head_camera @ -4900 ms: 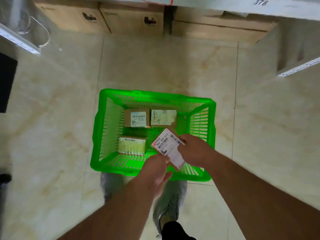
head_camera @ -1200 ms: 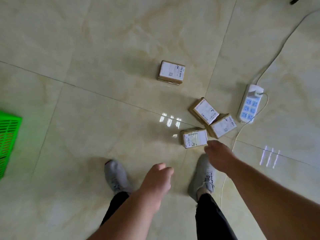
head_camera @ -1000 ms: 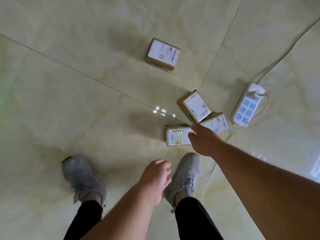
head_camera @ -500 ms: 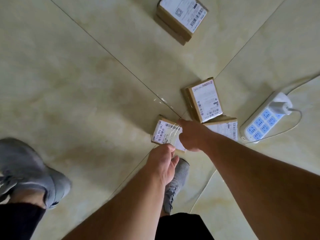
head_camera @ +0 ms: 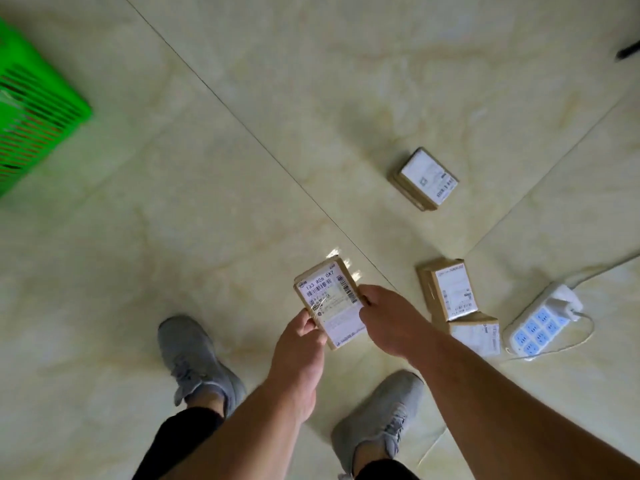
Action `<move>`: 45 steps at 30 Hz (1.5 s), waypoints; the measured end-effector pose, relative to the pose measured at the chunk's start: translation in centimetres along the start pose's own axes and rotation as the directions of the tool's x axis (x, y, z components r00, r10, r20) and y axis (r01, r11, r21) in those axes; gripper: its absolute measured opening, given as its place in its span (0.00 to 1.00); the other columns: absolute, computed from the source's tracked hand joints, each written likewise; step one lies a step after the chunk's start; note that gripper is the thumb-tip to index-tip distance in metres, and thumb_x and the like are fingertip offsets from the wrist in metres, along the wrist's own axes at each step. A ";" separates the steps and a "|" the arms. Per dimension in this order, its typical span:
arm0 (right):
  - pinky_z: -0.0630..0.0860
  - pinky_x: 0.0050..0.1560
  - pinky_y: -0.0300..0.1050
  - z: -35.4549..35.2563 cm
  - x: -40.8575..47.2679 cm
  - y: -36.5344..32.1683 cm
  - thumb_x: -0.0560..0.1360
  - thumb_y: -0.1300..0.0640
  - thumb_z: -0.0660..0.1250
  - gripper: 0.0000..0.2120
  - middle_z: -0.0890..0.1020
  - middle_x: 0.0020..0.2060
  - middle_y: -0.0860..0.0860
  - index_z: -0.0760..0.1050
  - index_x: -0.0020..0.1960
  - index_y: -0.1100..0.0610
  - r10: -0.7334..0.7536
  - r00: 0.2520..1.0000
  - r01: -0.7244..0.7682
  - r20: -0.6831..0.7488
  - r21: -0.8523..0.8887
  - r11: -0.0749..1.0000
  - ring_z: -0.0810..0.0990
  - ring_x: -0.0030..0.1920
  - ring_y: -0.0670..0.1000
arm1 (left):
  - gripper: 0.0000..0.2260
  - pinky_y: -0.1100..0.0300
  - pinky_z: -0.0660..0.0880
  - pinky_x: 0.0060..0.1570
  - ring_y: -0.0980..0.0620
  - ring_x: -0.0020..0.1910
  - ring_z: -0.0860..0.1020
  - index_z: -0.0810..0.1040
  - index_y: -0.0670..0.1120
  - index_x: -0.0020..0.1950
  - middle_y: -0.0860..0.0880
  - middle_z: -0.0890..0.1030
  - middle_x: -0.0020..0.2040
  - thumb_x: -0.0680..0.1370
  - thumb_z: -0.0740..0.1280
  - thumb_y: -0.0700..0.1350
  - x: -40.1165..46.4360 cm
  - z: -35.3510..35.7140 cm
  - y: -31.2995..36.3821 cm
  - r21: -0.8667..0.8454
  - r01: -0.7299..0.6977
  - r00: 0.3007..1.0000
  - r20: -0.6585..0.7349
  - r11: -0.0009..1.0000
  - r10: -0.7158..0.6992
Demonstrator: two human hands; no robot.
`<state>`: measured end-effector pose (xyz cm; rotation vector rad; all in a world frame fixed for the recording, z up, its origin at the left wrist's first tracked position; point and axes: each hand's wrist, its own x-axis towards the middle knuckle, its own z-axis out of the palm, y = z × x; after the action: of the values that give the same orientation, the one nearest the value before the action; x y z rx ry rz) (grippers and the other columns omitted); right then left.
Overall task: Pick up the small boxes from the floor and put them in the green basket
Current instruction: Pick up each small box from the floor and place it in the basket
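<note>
A small brown box with a white label (head_camera: 329,299) is held above the floor between both hands. My left hand (head_camera: 299,351) pinches its near left edge, and my right hand (head_camera: 388,317) grips its right side. Three more small labelled boxes lie on the floor: one alone (head_camera: 424,178) farther off, and two touching (head_camera: 448,291) (head_camera: 476,332) to the right of my right hand. A corner of the green basket (head_camera: 38,102) shows at the upper left edge.
A white power strip (head_camera: 540,322) with a cable lies on the tiles right of the two touching boxes. My grey shoes (head_camera: 197,362) (head_camera: 377,414) stand below the hands. A dark object (head_camera: 628,51) pokes in at the top right.
The box that lay on the floor is now lifted, held by both hands. The view has pulled back and the green basket has come into sight at the left.
</note>
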<state>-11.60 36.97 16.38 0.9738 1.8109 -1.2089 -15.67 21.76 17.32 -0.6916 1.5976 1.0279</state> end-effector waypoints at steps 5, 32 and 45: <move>0.69 0.37 0.33 1.6 -3.3 -13.5 0.75 0.62 0.52 0.17 0.82 0.55 0.45 0.76 0.52 0.47 -0.072 0.997 0.072 0.001 0.016 0.997 0.78 0.52 0.51 | 0.27 0.47 0.76 0.65 0.55 0.58 0.81 0.80 0.73 0.44 0.60 0.85 0.55 0.78 0.60 0.37 -4.5 -10.1 7.5 -0.010 -0.105 0.992 -0.064 0.994 0.105; 0.74 0.44 0.36 7.9 2.7 -59.6 0.82 0.56 0.54 0.17 0.83 0.61 0.49 0.77 0.64 0.48 -0.313 0.945 0.320 0.092 -0.078 0.944 0.80 0.55 0.50 | 0.18 0.41 0.76 0.63 0.46 0.56 0.84 0.85 0.57 0.57 0.54 0.87 0.54 0.77 0.60 0.41 -4.7 -44.3 34.4 -0.214 -0.366 0.907 -0.302 0.906 0.295; 0.78 0.62 0.54 8.4 10.4 -71.5 0.80 0.56 0.55 0.20 0.82 0.62 0.52 0.75 0.68 0.49 -0.285 0.956 0.294 0.074 -0.216 0.931 0.80 0.60 0.55 | 0.17 0.44 0.77 0.64 0.49 0.58 0.83 0.83 0.54 0.62 0.54 0.86 0.57 0.77 0.62 0.44 1.5 -50.9 43.5 -0.302 -0.338 0.921 -0.302 0.891 0.247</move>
<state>-77.93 11.85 32.32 0.5624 2.0574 -1.1528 -76.35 -3.12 30.87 -0.8645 1.8008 1.5243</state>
